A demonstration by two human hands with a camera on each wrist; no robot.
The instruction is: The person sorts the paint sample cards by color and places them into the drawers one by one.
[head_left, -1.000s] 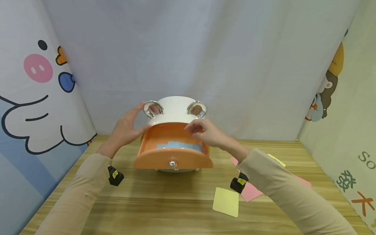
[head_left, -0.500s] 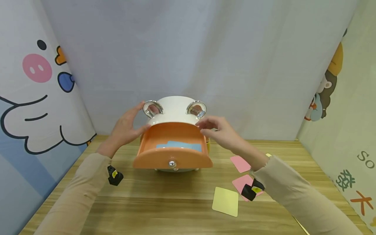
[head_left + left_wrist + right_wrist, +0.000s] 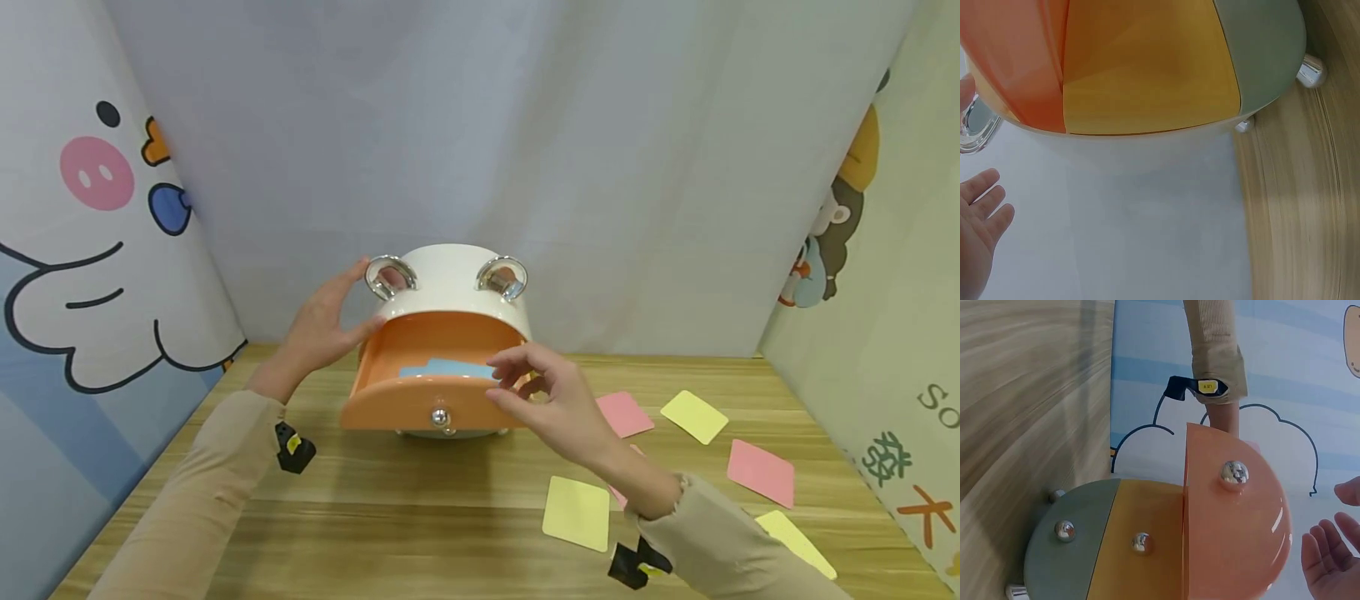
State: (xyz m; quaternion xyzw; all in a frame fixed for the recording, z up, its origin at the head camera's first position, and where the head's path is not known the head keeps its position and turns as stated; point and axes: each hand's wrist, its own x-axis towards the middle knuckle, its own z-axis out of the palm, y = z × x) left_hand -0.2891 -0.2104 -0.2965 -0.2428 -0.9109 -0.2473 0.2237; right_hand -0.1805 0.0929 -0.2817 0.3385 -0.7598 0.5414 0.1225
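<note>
A small rounded cabinet (image 3: 453, 275) with a white shell and two chrome ring ears stands on the table. Its top orange drawer (image 3: 397, 407) is pulled out, with light blue cards (image 3: 450, 368) lying inside. My left hand (image 3: 318, 327) is at the cabinet's left side, thumb at the front edge and fingers up by the left ear. My right hand (image 3: 558, 408) hovers near the drawer's right front corner, fingers loosely bent and holding nothing. In the right wrist view, the yellow drawer (image 3: 1132, 515) and the green drawer (image 3: 1079, 509) are closed.
Right of the cabinet lie several loose cards on the wooden table (image 3: 360, 533), including a yellow card (image 3: 576, 513), a pink card (image 3: 761, 472) and another yellow card (image 3: 694, 417). A plain curtain (image 3: 637, 167) hangs behind, with printed cloths on both sides.
My right hand has drawn back from over the drawer, moving right and then down toward its front corner. The left hand, cabinet and blue cards stay in place.
</note>
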